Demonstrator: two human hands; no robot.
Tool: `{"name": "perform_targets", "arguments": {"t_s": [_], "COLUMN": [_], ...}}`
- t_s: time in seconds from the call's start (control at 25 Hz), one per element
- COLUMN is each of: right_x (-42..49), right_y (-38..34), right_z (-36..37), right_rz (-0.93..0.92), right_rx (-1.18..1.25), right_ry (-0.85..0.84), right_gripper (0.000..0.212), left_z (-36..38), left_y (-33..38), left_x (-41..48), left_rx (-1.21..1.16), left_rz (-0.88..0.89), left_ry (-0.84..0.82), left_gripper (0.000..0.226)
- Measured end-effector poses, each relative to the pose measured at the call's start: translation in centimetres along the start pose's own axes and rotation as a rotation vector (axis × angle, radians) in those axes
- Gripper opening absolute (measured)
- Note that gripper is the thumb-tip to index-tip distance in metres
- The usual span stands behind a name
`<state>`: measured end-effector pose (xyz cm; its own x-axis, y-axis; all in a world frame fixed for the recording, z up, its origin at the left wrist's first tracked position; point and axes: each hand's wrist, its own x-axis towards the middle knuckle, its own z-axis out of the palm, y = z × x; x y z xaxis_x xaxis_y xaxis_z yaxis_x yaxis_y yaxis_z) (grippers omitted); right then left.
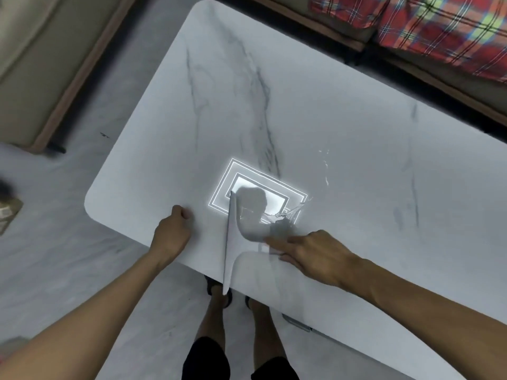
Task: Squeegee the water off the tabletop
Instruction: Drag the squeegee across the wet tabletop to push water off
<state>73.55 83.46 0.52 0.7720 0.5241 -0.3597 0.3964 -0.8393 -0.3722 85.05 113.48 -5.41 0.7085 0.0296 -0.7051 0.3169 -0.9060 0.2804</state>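
One squeegee (231, 237), blade lying near-to-far, handle gripped by right hand (315, 255), left hand (171, 233) fisted

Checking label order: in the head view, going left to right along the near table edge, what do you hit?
left hand, resting on the tabletop → squeegee → right hand, holding the squeegee's handle

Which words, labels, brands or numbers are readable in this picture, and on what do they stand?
None can be read. The squeegee, the marble tabletop and the plaid cushions show no writing.
The brown box at the left edge bears pale patches, perhaps labels, too blurred to read.
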Motion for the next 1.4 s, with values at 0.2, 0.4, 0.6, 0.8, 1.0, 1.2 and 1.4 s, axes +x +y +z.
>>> {"name": "perform_targets", "arguments": {"t_s": [0.2, 0.4, 0.6, 0.8, 1.0, 1.2, 1.4], "right_x": [8.6, 7.3, -0.7, -9.3, -10.1, -1.2, 2.7], "right_y": [-6.0, -3.2, 1.8, 5.0, 2.1, -4.7, -8.0], "right_z": [3.2, 2.8, 1.6, 2.0, 0.5, 3.1, 7.5], "right_rz": [-0.147, 0.002, 0.285, 0.502, 0.523, 0.167, 0.073], "right_rx": [0.032, 0.04, 0.171, 0.075, 0.081, 0.169, 0.064], "right_ry": [-0.277, -0.198, -0.162, -0.187, -0.079, -0.178, -0.181], "right_gripper": [0.048, 0.048, 0.051, 0.046, 0.045, 0.044, 0.048], "left_z": [0.0, 1.9, 3.9, 5.3, 4.9, 4.0, 4.4], "left_y": [-2.8, -2.8, -0.7, 0.8, 0.7, -1.2, -3.0], "left_x": [-1.6, -1.5, -1.9, -2.2, -3.3, -4.2, -3.6], "left_rx": [0.009, 0.004, 0.059, 0.225, 0.082, 0.033, 0.095], "left_rz": [-0.037, 0.03, 0.136, 0.119, 0.109, 0.065, 0.084], "left_ry": [0.02, -0.06, -0.089, -0.247, -0.088, -0.002, -0.034], "left_gripper": [0.024, 0.027, 0.03, 0.052, 0.034, 0.031, 0.024]}}
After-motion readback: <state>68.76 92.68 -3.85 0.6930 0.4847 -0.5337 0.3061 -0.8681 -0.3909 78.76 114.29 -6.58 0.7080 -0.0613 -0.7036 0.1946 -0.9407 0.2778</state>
